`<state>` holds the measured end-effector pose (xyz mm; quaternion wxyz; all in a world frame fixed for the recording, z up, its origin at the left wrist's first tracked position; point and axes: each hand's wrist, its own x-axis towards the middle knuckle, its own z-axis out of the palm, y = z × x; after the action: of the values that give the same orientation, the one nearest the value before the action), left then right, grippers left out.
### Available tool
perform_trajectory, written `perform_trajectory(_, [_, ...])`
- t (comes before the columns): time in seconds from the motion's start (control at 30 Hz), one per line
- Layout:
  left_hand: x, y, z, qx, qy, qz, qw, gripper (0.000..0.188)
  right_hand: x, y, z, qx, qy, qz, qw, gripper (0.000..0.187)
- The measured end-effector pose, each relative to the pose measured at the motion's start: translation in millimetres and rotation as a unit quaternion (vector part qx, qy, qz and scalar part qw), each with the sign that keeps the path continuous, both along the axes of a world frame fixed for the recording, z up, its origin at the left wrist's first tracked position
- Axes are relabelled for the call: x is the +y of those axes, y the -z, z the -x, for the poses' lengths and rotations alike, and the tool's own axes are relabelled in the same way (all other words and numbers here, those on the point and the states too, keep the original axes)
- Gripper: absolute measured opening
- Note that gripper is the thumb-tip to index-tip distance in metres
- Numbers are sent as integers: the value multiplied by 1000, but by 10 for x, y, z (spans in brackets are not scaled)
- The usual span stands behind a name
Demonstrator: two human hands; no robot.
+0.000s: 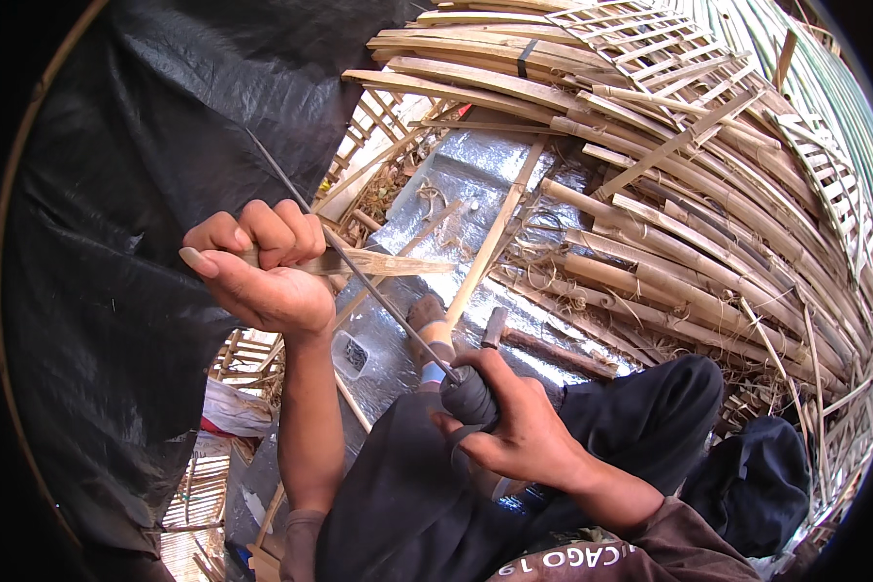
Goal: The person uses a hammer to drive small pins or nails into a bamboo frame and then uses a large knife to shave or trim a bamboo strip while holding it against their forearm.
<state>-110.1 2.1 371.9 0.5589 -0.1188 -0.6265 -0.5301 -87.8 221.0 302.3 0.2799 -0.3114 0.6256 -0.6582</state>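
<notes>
My left hand is closed round a short, pale bamboo strip, whose free end sticks out to the right. In my right hand is a long, thin knife, gripped by its dark wrapped handle. The blade slants up and to the left, crossing in front of the strip just beside my left fingers; I cannot tell whether it touches the strip. Its tip stands out against the black sheet. My dark-trousered legs are bent below both hands.
A hammer lies beyond my right hand on silvery sheeting. Long split bamboo pieces are piled along the right, with woven lattice panels on top. A black sheet hangs at the left. Shavings lie among the pieces.
</notes>
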Motion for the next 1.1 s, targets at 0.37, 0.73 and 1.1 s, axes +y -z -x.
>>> perform_trajectory(0.37, [-77,56,44,-8,-21,-35,999,37,-81,258,-10,6,18,-40,999,42])
perform_trajectory(0.73, [-5,52,185,25,-175,86,981,37,-67,622,77,27,47,-76,996,50])
perform_trajectory(1.1, [-136,19,212,-27,-99,38,994,40,-119,588,269,37,43,-81,995,44])
